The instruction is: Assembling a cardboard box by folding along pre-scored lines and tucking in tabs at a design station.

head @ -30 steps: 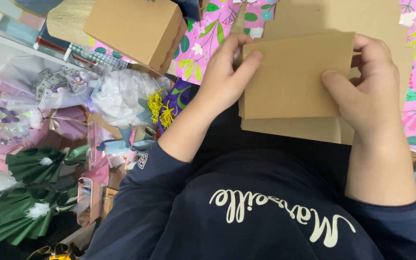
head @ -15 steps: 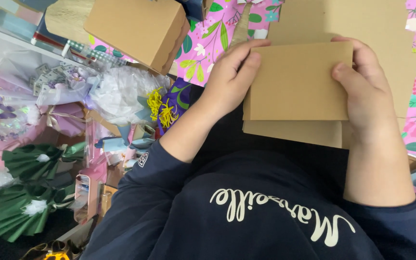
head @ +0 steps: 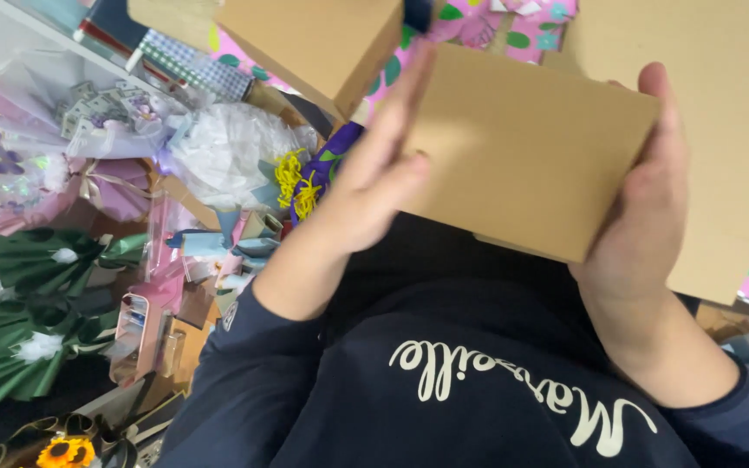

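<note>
The flat kraft cardboard box (head: 526, 152) has tilted since a moment ago; left hand (head: 374, 178) and right hand (head: 643, 208) grip its opposite edges, fingers wrapped.

— How's my feed?
— Bright, even indoor light, soft shadows under the brown cardboard box (head: 526, 152). My left hand (head: 374, 186) smears with motion blur; the dark sweatshirt (head: 444, 390) stays sharp, no glare.

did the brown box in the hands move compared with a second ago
Yes. The brown cardboard box held between the left hand and right hand has tilted and swung up-left, toward the other cardboard box at the top.
</note>
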